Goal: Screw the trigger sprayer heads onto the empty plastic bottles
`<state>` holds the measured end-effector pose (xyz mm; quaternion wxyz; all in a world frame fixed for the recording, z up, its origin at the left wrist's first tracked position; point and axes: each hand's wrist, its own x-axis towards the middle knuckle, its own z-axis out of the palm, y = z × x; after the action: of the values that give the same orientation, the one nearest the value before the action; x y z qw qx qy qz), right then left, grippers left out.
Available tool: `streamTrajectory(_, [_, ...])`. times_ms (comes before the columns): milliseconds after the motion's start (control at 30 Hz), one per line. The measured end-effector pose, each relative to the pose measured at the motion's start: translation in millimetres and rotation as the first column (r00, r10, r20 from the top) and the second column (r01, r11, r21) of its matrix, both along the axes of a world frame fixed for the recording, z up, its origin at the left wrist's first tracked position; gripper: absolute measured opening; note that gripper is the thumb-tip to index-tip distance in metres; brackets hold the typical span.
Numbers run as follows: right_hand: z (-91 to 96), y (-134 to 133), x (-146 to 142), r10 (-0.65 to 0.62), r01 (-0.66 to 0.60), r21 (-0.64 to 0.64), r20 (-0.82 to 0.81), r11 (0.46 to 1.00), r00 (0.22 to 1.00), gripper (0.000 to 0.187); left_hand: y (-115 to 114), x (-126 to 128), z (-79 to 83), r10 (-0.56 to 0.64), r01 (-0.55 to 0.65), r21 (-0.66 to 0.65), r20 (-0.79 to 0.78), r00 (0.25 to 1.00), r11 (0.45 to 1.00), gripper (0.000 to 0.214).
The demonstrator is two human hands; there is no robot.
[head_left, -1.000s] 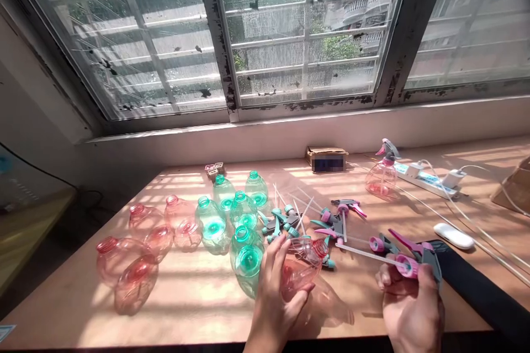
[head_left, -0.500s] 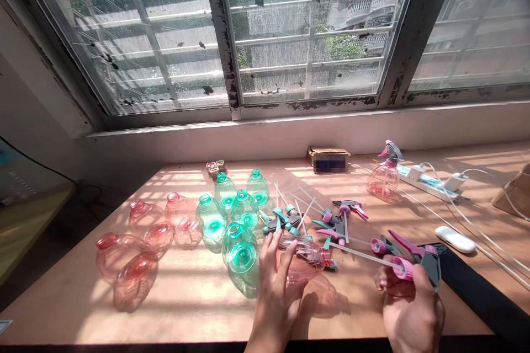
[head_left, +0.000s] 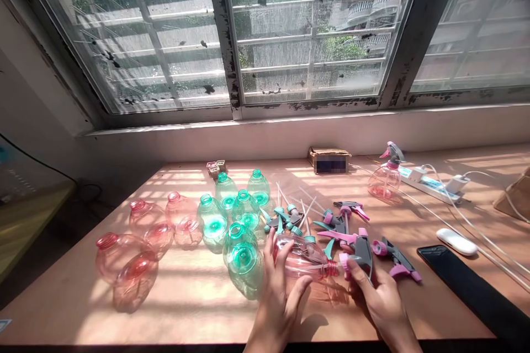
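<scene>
Got a red bottle (head_left: 304, 258) in the left hand (head_left: 280, 289), curled round it from both sides, tipped on its side over the bench (head_left: 186, 292) with its neck (head_left: 332, 269) to the right. Pinching a sprayer (head_left: 363, 253) near its pink collar (head_left: 344, 262) with the right hand (head_left: 380, 289), right up by that neck; can't tell if touching. Could cross-thread if brought in crooked, or bend the tube, too hard to make out in there. Slick, thin-looking plastic too, so might skid in the left hand if twisted hard, or dent if squeezed. Could easily bump the nearest green bottle (head_left: 242, 256), just beside that hand, and tip it. Might also snag on the pile of sprayers (head_left: 292, 218) right behind, with white tubes (head_left: 309, 208) stuck out every which way. Farther right, wouldn't swing wide near the loose sprayer (head_left: 397, 259). Less worried about the assembled spray bottle (head_left: 385, 181) way back.
</scene>
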<state>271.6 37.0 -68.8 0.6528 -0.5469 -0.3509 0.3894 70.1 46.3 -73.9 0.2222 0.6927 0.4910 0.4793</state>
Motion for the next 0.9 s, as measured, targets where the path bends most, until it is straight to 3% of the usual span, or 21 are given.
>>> streamTrajectory(100, [4.2, 0.8, -3.7, 0.037, -0.038, 0.004, 0.079, 0.999, 0.996, 0.049, 1.6, -1.5, -7.8, 0.038, -0.017, -0.138, 0.153, 0.987, 0.990, 0.070])
streamTrajectory(200, [5.7, 1.6, -6.3, 0.013, -0.017, 0.047, 0.085, 0.999, 0.996, 0.050, 5.3, -4.2, -16.4, 0.023, 0.040, -0.219, 0.279, 0.960, 0.975, 0.091])
streamTrajectory(300, [2.2, 1.7, -7.2, 0.020, -0.022, 0.052, 0.032, 0.998, 0.999, 0.050, 11.5, -7.3, -18.5, 0.018, 0.049, -0.212, 0.301, 0.953, 0.976, 0.093])
streamTrajectory(400, [-3.2, 1.5, -6.6, 0.104, -0.102, 0.023, -0.061, 0.994, 0.993, 0.046, 16.9, -9.6, -16.2, -0.001, 0.055, -0.185, 0.282, 0.959, 0.981, 0.091])
streamTrajectory(567, [-2.8, 2.2, -4.7, 0.149, -0.143, 0.113, -0.052, 0.983, 0.987, 0.030, 13.9, -8.4, -18.7, 0.024, 0.031, -0.182, 0.294, 0.955, 0.983, 0.089])
streamTrajectory(633, [-1.7, 1.5, -6.1, 0.173, -0.166, 0.072, -0.096, 0.983, 0.980, 0.030, 10.9, -6.9, -21.2, 0.054, 0.015, -0.208, 0.323, 0.945, 0.978, 0.086])
streamTrajectory(767, [-8.0, -0.9, -13.9, 0.191, -0.219, -0.075, -0.277, 0.973, 0.942, 0.036, 9.8, -5.8, -23.8, 0.007, 0.106, -0.239, 0.428, 0.904, 0.965, 0.087])
streamTrajectory(900, [-17.0, -0.4, -18.6, 0.138, -0.201, -0.181, -0.312, 0.963, 0.940, 0.039, 13.1, -7.5, -25.9, 0.009, 0.102, -0.212, 0.465, 0.885, 0.972, 0.111])
